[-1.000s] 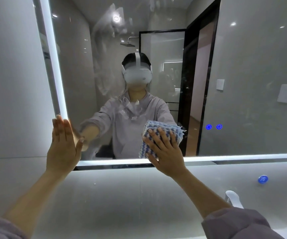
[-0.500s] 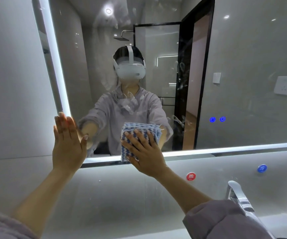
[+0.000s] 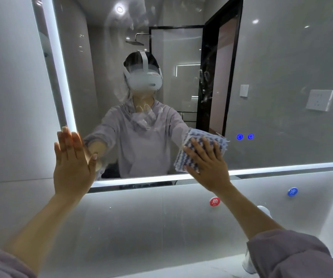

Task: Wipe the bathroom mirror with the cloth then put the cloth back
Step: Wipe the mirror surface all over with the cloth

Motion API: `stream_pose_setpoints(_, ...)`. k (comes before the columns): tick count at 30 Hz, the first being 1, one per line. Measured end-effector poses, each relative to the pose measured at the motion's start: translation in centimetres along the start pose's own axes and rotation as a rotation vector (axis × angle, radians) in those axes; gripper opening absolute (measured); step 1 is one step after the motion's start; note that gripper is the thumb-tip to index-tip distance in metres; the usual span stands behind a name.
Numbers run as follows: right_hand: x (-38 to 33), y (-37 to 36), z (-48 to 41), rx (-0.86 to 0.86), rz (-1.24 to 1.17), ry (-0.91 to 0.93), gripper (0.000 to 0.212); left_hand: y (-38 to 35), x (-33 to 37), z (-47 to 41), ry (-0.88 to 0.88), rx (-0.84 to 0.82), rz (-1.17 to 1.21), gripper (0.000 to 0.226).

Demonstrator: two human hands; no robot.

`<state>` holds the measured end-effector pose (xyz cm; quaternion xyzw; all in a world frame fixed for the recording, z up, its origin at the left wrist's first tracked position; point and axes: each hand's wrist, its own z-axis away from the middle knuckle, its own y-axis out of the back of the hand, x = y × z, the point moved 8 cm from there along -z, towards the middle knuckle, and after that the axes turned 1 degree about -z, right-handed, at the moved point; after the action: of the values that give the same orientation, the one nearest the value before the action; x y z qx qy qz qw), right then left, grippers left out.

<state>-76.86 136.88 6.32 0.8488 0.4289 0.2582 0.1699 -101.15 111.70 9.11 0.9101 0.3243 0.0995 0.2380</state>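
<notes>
A large lit bathroom mirror (image 3: 281, 67) fills the wall ahead, with smears across its upper middle. My right hand (image 3: 207, 167) presses a folded blue-and-white woven cloth (image 3: 189, 157) flat against the glass near the mirror's lower edge, fingers spread and straight. At the mirror's lower left corner my left hand (image 3: 72, 163) lies flat on the lit border, fingers together and pointing up. The glass reflects a person in a grey top wearing a white headset.
Two blue touch buttons (image 3: 245, 136) glow on the mirror right of the cloth. Below the mirror the wall carries a red hot-water sticker (image 3: 214, 201) and a blue cold-water sticker (image 3: 292, 191). A chrome tap (image 3: 264, 210) peeks out behind my right forearm.
My right hand slid the cloth left along the mirror's lower edge, then back to the right. My left hand stayed flat at the lower left corner.
</notes>
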Motion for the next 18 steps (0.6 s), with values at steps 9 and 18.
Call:
stream_pose_setpoints(9,5.9,1.0,2.5,-0.045,-0.043,-0.258,0.065,0.0,0.0,0.0,0.015,-0.014,0.044,0.076)
stream_pose_setpoints(18,3.2,0.8,0.2,0.025,-0.172,-0.338,0.064,-0.1,-0.3,-0.1,0.025,-0.018,0.050,0.075)
